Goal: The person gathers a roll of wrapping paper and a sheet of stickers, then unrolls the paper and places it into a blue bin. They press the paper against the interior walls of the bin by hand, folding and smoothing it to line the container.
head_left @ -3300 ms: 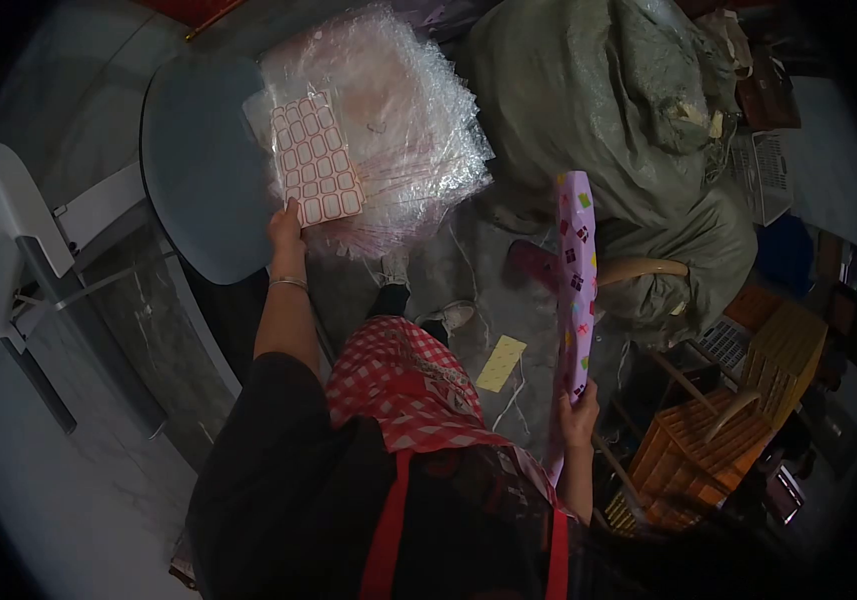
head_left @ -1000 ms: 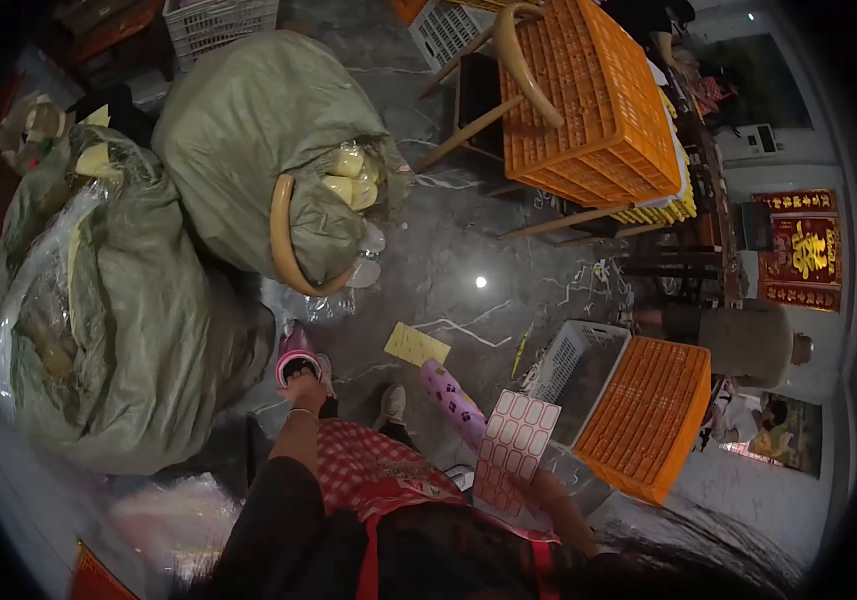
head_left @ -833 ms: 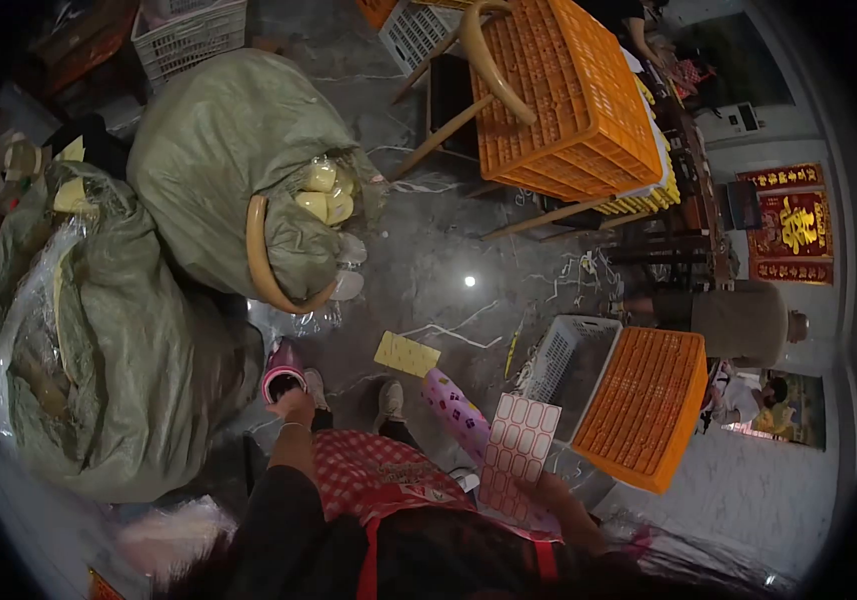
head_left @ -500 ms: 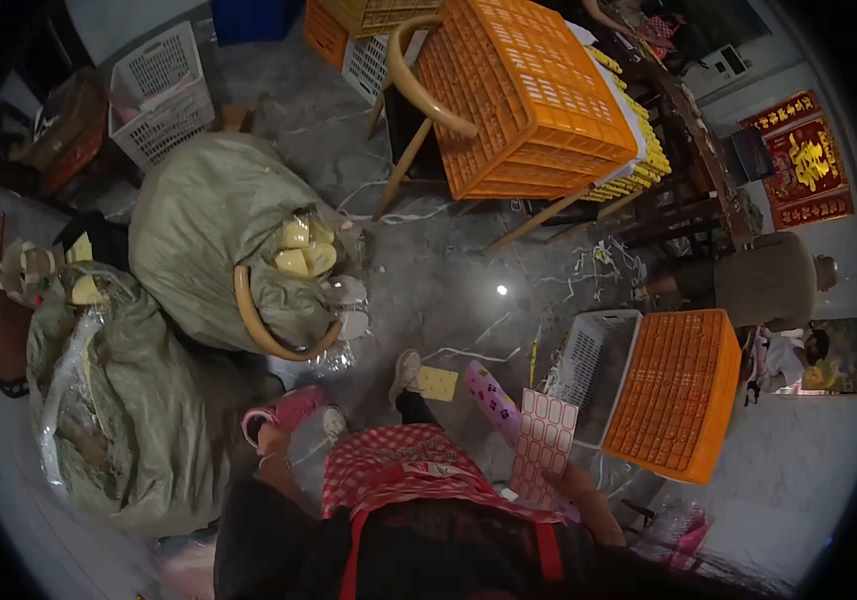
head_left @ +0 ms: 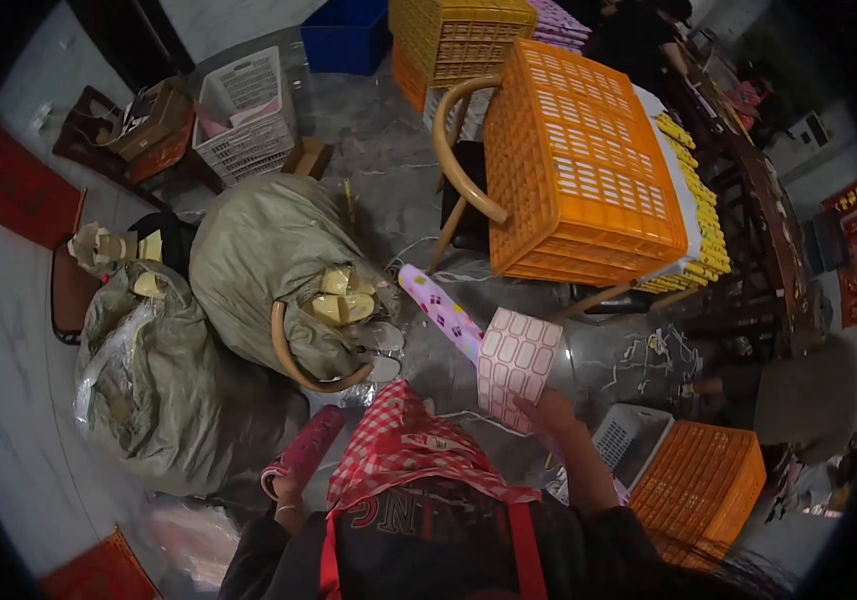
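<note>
My right hand [head_left: 547, 413] is closed on a sheet of labels [head_left: 519, 355] printed with red-outlined boxes. Behind that sheet a long pink patterned piece [head_left: 441, 312] sticks out toward the upper left; where it is held is hidden. In my left hand [head_left: 289, 490], low at the left, is a magenta long piece [head_left: 315, 442] with a ring-like end near the fingers; its exact kind is unclear. A red checked apron [head_left: 404, 440] covers my front between the hands.
Bulging green sacks [head_left: 259, 270] with yellow pieces stand at the left, beside a curved wooden chair arm [head_left: 294, 360]. Orange crates [head_left: 589, 170] stand ahead; another orange crate [head_left: 699, 480] is at lower right. White strips [head_left: 654, 360] litter the floor. People sit at the long table [head_left: 749, 190].
The view has shifted, and the sacks and crates sit differently in it. My right hand has lifted the label sheet and pink patterned piece forward. My left hand now points its magenta piece up and right.
</note>
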Motion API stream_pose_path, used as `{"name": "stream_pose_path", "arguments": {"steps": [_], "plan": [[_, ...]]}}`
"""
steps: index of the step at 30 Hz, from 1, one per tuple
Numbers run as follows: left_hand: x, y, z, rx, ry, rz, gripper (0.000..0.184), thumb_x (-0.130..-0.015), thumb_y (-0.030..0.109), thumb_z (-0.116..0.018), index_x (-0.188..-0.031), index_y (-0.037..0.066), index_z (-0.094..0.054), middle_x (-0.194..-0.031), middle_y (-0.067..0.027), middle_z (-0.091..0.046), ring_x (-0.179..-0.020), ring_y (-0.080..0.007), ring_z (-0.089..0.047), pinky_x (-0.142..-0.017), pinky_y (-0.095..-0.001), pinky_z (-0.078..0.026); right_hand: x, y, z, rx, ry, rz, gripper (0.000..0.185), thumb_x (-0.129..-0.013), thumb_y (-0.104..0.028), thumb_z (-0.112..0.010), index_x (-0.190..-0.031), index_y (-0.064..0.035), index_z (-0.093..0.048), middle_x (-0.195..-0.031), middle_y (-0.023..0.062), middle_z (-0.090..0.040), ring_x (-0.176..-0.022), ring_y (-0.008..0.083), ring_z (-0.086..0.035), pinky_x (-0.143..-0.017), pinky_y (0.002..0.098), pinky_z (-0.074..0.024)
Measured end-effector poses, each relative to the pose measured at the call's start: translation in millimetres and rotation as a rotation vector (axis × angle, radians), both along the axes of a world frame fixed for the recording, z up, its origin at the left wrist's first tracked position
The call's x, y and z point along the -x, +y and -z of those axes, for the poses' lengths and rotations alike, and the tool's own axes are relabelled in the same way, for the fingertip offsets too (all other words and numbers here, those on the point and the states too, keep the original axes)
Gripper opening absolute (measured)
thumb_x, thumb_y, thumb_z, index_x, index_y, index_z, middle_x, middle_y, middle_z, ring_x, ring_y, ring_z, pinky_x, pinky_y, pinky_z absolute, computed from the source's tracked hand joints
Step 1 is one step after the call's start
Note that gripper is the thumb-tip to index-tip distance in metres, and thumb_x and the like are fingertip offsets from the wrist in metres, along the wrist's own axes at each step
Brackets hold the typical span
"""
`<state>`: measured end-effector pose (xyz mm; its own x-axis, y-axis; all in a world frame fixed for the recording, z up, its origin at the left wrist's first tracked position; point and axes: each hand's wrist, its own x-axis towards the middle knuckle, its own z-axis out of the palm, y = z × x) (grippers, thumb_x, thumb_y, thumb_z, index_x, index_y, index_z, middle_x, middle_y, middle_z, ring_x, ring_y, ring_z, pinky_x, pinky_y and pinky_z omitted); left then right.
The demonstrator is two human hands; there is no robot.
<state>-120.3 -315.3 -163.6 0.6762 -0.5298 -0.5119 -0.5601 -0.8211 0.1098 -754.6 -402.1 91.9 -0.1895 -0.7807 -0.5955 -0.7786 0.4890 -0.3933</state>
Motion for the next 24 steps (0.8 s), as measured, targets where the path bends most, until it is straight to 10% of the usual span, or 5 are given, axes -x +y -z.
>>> {"name": "stream_pose_path", "arguments": {"steps": [14,24], "plan": [[112,-139,-24,-0.102,0.033,0.135,0.045,-0.075,0.038,-0.061,-0.095,-0.003,-0.062,-0.094,-0.0221,-0.063,-0.097,-0.0363,-0.058,-0.081,-0.0423,-0.044,-39,-335,-17,0.468,-0.169,-0.310,0.044,-0.083,-0.044,-0.051,-0.107,-0.0080,-0.060,-0.089,0.0215,-0.063,-0.084,0.0395,-0.059,-0.074,0.0472,-0.0459],[159,-226,-188,-0.037,0.079,0.450,0.040,-0.075,0.036,-0.061,-0.093,0.000,-0.063,-0.092,-0.0203,-0.063,-0.095,-0.0351,-0.058,-0.083,-0.0447,-0.041,-44,-507,-83,0.897,-0.373,-0.177,0.036,-0.081,-0.025,-0.060,-0.111,-0.0045,-0.057,-0.099,0.0220,-0.061,-0.094,0.0369,-0.058,-0.077,0.0399,-0.0460]]}}
